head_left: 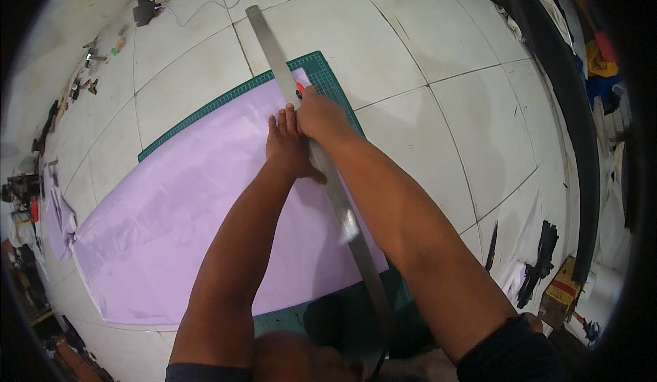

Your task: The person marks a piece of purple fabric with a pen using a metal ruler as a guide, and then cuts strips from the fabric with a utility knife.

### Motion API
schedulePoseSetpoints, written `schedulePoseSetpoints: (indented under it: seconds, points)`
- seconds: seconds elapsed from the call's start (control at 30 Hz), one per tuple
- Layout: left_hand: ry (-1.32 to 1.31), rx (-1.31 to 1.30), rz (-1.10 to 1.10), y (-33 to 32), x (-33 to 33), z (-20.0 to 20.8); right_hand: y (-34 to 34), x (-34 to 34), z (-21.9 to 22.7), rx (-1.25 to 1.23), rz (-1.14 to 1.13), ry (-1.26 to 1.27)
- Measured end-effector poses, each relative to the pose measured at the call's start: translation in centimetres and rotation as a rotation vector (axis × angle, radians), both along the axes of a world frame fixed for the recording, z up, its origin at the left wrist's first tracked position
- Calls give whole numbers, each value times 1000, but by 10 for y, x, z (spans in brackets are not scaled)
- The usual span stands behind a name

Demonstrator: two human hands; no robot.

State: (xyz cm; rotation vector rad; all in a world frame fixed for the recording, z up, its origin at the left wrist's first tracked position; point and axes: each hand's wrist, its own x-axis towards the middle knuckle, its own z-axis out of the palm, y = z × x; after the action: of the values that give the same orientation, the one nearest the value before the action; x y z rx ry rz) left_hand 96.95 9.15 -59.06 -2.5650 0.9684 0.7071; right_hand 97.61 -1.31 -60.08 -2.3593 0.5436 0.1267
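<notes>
A long metal ruler [332,182] lies lengthwise over lilac fabric [185,197], close to its right edge. Beneath the fabric is a green cutting mat [335,87], showing along the far side, the right corner and the near side. My left hand [289,146] presses on the ruler and fabric with its fingers stretched out and the thumb apart. Just right of it, my right hand [325,116] is closed around a cutter with a red part [300,88] at the ruler's right edge. Most of the cutter, its blade included, is hidden by the hand.
White floor tiles [424,142] surround the mat. A long black roll [571,108] lies along the right side. Black scraps [538,262] lie at the lower right, near a yellow and red box [562,289]. Small tools and a dark adapter [144,11] sit at the far left.
</notes>
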Motion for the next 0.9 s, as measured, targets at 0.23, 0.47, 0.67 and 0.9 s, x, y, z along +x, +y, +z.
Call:
schedulePoseSetpoints:
  seconds: [0.23,0.47,0.67,0.9]
  points:
    - [-10,19,26,0,0,-4,1,-70,5,-3,90,187]
    - [-20,-18,39,-4,-5,-1,-1,-166,19,53,77,346]
    - [-26,-53,53,2,-3,-2,9,-257,35,111,44,464]
    - [-20,-43,48,1,-4,-4,18,-366,49,131,8,753]
